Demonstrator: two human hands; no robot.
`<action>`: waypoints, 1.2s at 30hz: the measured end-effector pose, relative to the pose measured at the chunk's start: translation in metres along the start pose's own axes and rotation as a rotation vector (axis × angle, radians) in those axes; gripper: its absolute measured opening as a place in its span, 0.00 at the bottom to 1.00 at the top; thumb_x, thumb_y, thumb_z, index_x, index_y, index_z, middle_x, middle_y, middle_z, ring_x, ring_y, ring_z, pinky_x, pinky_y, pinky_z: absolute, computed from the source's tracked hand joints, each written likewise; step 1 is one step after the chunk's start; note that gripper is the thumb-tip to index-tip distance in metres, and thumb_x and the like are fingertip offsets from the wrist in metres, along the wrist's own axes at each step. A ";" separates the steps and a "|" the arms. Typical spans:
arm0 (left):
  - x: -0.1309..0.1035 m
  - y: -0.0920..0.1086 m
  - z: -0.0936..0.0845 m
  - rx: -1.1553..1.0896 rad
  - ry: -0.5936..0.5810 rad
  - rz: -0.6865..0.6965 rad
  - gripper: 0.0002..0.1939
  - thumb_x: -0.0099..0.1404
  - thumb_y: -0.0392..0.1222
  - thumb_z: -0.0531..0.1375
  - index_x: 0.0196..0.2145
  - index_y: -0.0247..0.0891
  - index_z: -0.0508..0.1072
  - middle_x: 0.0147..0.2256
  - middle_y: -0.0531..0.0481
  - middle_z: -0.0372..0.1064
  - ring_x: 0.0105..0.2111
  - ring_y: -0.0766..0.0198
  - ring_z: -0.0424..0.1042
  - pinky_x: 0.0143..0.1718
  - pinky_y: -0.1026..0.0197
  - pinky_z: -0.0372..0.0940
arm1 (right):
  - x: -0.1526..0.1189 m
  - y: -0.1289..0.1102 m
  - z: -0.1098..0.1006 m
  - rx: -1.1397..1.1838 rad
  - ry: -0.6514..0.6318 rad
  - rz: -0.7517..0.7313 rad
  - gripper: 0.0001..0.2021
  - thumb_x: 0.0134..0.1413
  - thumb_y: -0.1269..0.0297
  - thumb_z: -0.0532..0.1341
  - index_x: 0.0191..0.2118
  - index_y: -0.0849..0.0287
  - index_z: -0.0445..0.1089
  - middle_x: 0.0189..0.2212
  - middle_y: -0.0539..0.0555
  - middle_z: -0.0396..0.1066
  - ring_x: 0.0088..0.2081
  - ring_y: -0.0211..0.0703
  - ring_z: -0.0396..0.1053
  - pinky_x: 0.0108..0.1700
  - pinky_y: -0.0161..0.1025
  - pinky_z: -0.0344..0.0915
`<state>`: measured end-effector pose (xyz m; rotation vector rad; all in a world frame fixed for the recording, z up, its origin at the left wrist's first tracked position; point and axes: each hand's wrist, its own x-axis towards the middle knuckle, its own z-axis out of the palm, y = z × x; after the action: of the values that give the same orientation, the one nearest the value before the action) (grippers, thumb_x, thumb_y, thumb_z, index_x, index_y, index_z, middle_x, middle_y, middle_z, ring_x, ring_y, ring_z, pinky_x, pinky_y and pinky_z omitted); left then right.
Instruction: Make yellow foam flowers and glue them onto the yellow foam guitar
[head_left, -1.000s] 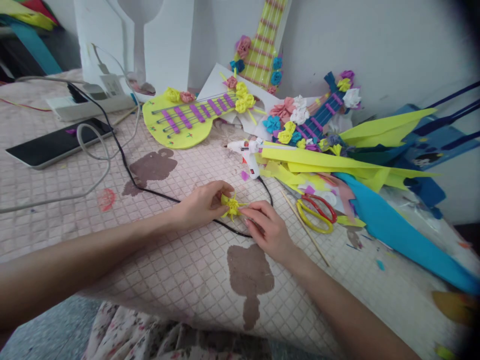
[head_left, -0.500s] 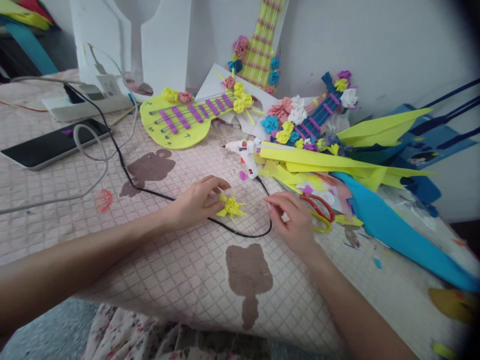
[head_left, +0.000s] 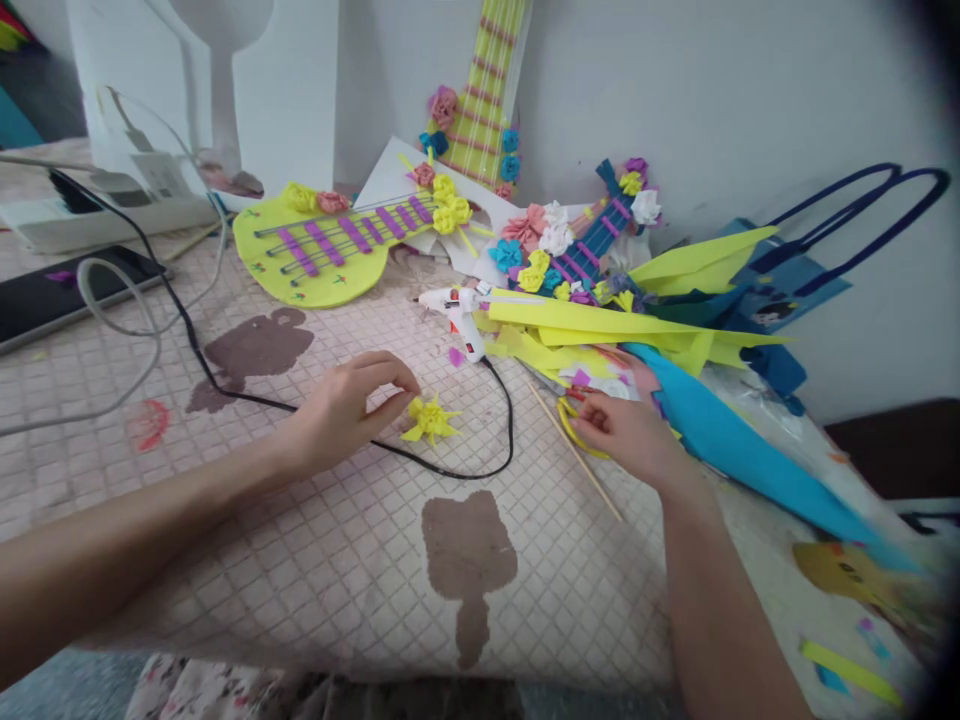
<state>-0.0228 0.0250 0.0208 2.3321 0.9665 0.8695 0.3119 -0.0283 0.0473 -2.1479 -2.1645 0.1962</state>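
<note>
A yellow paper flower (head_left: 433, 420) with pointed petals lies on the quilted tablecloth. The thumb and index finger of my left hand (head_left: 346, 405) pinch its upper left edge. Over to the right, my right hand (head_left: 626, 432) has its fingers closed on the handles of a pair of scissors; the yellow loop (head_left: 568, 425) shows beside it, while the red loop is mostly hidden. A thin wooden stick (head_left: 574, 450) lies between the hands. Behind the flower, a white glue gun (head_left: 459, 312) rests on its side, its black cord (head_left: 450, 474) curving around past the flower.
Yellow and blue paper strips (head_left: 727, 450) spread across the right side. Decorated paper guitars (head_left: 322, 255) stand or lie along the wall. A dark tablet-like device (head_left: 75, 290) and a power strip (head_left: 112, 220) sit at left. A blue bag (head_left: 795, 290) is at the back right.
My right hand has moved right onto the scissors handles. The wooden stick now lies in plain view on the cloth. My left hand stays at the flower; the view has shifted right.
</note>
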 end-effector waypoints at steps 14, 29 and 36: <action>0.004 -0.002 -0.010 0.023 -0.051 -0.084 0.07 0.62 0.39 0.55 0.31 0.36 0.72 0.30 0.51 0.72 0.29 0.68 0.68 0.29 0.67 0.62 | 0.001 -0.022 0.019 0.000 0.168 -0.089 0.04 0.50 0.69 0.55 0.27 0.56 0.58 0.24 0.50 0.66 0.27 0.43 0.65 0.29 0.38 0.57; -0.002 -0.002 -0.006 0.090 -0.329 -0.029 0.07 0.54 0.32 0.56 0.33 0.36 0.67 0.31 0.52 0.67 0.29 0.68 0.66 0.31 0.66 0.59 | -0.017 -0.086 0.043 0.392 0.246 -0.418 0.03 0.59 0.68 0.53 0.37 0.55 0.63 0.31 0.50 0.70 0.31 0.37 0.70 0.33 0.34 0.64; -0.006 -0.005 -0.001 0.152 -0.306 0.021 0.05 0.59 0.33 0.56 0.34 0.37 0.69 0.30 0.52 0.68 0.29 0.67 0.66 0.31 0.65 0.59 | -0.016 -0.087 0.046 0.439 0.249 -0.317 0.02 0.57 0.68 0.54 0.36 0.55 0.63 0.31 0.50 0.70 0.31 0.38 0.70 0.34 0.35 0.64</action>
<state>-0.0292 0.0234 0.0160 2.5118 0.9041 0.4397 0.2195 -0.0458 0.0157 -1.4927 -2.0460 0.3241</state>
